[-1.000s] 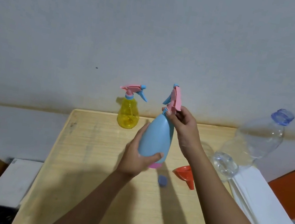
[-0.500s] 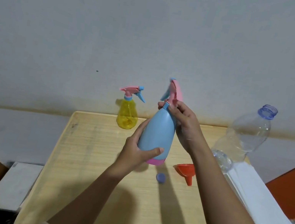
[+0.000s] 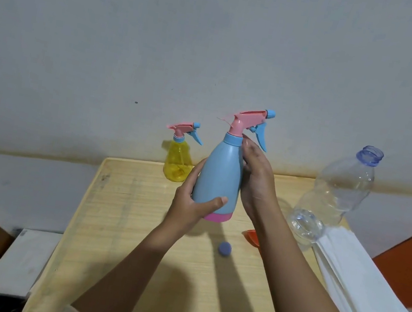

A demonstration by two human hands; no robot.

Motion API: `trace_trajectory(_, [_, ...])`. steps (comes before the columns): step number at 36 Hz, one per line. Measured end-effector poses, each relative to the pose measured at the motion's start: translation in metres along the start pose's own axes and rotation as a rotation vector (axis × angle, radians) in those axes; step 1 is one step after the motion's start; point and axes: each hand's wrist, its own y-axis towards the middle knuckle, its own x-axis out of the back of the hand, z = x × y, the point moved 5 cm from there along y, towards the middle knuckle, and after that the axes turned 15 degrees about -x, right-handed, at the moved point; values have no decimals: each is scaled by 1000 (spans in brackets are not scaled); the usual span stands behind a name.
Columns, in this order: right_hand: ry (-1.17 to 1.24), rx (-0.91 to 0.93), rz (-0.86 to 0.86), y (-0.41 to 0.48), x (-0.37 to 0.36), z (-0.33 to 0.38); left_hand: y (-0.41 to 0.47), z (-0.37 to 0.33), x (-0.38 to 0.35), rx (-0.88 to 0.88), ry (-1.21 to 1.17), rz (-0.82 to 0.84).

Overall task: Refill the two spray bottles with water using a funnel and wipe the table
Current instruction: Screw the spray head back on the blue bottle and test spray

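Turned since before, the blue spray bottle [image 3: 219, 174] aims its nozzle [image 3: 270, 113] rightward; left hand [image 3: 188, 207] grips its base, right hand [image 3: 255, 180] curls round its shoulder, above the desk [image 3: 120, 223].

The held spray bottle [image 3: 218, 179] stands upright in the air above the middle of the bench [image 3: 128, 252], with the left hand [image 3: 191, 205] round its lower left side and the right hand [image 3: 255, 180] on its right side up to the neck. Behind and to its left, the second spray bottle [image 3: 178, 162] stands at the bench's back edge against the wall [image 3: 217, 48]. Under the held one a cap [image 3: 224, 248] lies on the bench, with the funnel [image 3: 252, 236] to its right, partly behind the right forearm. Farther right stands the water bottle [image 3: 337, 194], just beside the paper stack [image 3: 357, 284] along the right edge.
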Motion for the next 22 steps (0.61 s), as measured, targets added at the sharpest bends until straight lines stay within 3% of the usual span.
trace_trajectory(6, [142,2,-2,-1,1,7,3,0,-3,7,-81,11])
trace_trajectory(12, [-193,-10,33,-6,-3,9,5,6,-2,26,-84,57])
trace_trajectory(22, [-66,17,-75,-7,2,8,0,0,-7,-20,67,51])
